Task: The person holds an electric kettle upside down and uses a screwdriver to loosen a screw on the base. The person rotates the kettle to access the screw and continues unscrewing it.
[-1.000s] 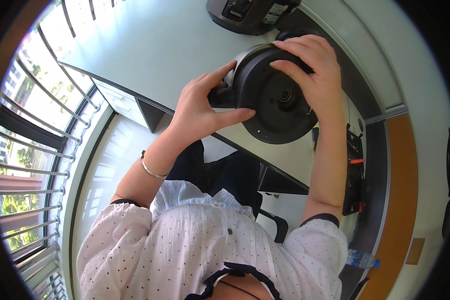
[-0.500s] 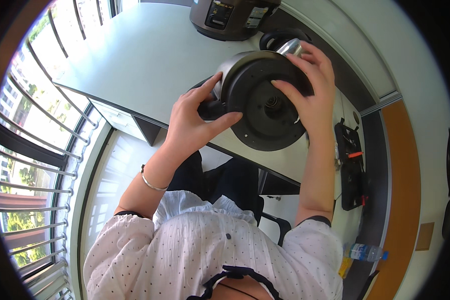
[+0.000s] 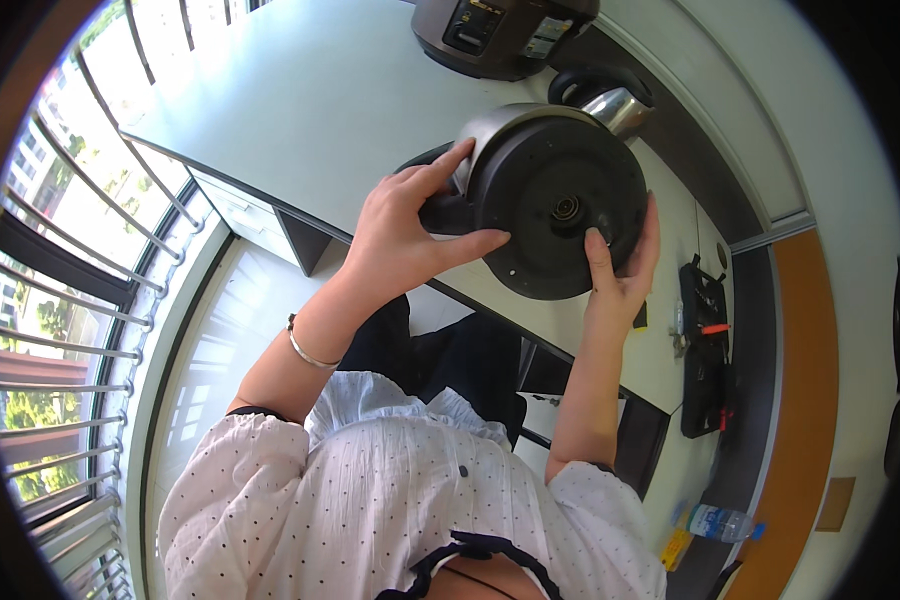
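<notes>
An electric kettle (image 3: 545,270) is held up above the desk, tilted so that its round black underside, with a ring-shaped socket at the middle, faces me. My left hand (image 3: 400,225) grips its left side by the black handle, fingers on the metal body and thumb on the base's rim. My right hand (image 3: 622,270) clasps the base's lower right edge, thumb on the underside and fingers round the far side. The kettle's top and spout are hidden behind the base. Just beyond it stands a second, shiny metal kettle (image 3: 620,112) with a black handle, partly covered.
A brown appliance like a rice cooker (image 3: 495,40) stands at the far side of the pale desk (image 3: 290,100). On the right lie a black tool case (image 3: 705,350) with red-handled items and a plastic bottle (image 3: 725,523). A barred window (image 3: 60,330) is at left.
My right hand has slid from the kettle base's upper right edge down to its lower right edge. The kettle, with my left hand on it, sits slightly farther right in view.
</notes>
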A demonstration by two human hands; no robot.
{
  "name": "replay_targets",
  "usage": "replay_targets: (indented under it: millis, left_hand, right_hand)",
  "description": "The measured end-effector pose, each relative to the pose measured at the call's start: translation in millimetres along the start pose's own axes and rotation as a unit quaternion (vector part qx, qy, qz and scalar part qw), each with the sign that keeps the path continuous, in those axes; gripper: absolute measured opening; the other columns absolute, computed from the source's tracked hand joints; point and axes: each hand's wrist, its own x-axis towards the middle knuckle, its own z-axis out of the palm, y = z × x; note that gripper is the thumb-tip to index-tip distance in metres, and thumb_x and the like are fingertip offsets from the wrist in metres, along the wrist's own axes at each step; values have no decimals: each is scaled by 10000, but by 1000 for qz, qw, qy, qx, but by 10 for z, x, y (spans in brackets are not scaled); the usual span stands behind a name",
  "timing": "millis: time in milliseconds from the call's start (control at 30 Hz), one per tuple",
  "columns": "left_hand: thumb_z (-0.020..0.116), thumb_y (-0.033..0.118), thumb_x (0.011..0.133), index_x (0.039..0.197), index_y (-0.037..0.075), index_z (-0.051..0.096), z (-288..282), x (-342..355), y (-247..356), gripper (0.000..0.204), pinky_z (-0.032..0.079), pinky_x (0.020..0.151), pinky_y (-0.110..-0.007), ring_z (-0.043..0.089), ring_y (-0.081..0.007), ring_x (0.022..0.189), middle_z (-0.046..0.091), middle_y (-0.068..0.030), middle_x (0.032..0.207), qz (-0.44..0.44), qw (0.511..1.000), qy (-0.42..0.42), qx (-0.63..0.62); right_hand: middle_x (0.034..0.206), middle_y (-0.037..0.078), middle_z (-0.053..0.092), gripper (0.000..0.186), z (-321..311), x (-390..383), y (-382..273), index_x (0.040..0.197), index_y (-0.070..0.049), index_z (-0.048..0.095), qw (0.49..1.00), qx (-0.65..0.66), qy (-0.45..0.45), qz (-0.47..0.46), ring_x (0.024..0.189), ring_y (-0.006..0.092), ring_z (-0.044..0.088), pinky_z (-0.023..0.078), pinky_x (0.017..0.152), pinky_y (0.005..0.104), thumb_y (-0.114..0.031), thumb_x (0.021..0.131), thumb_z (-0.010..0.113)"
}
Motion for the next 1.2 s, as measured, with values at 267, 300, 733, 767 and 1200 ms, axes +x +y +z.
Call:
replay_targets:
  millis: [267, 300, 733, 767, 1200]
  left_hand:
    - [826, 398, 593, 1299, 74, 525, -58, -9, -67, 833, 420, 791, -343, 544, -231, 764, 593, -79, 787, 32, 998, -17, 45]
    - [829, 406, 588, 1300, 76, 524, -66, -10, -69, 842, 418, 793, -343, 542, -233, 762, 592, -79, 787, 34, 998, -18, 48]
    - [827, 483, 566, 1336, 74, 477, -2, -14, -102, 940, 374, 822, -350, 522, -223, 730, 558, -61, 758, 87, 992, -19, 90]
    - [831, 489, 556, 1339, 70, 469, -3, -24, -109, 959, 367, 826, -355, 514, -229, 733, 540, -61, 758, 90, 991, -30, 98]
    - [776, 63, 572, 1340, 90, 467, 45, 10, -258, 828, 443, 877, -384, 587, -269, 780, 594, -72, 776, 159, 974, -51, 154]
  right_hand:
    - [1395, 152, 384, 701, -11, 57, 115, 1416, -37, 313, 999, -9, -30, -27, 1278, 235, 386, 281, 1071, 331, -91, 818, 675]
    - [1397, 152, 381, 706, 6, 56, 110, 1418, -37, 309, 999, 8, -33, -22, 1281, 236, 383, 281, 1071, 333, -97, 818, 676]
    - [1319, 139, 446, 829, 36, 67, 316, 1395, -16, 324, 999, 32, 11, -30, 1189, 226, 461, 359, 1025, 337, -71, 699, 772]
    - [1309, 137, 457, 803, 26, 57, 348, 1381, -10, 340, 998, 53, 23, -9, 1181, 222, 467, 367, 1019, 334, -67, 704, 768]
    - [1181, 116, 562, 545, 72, -24, 378, 1258, 11, 477, 975, 179, 108, 72, 1094, 188, 531, 413, 966, 303, -40, 769, 712]
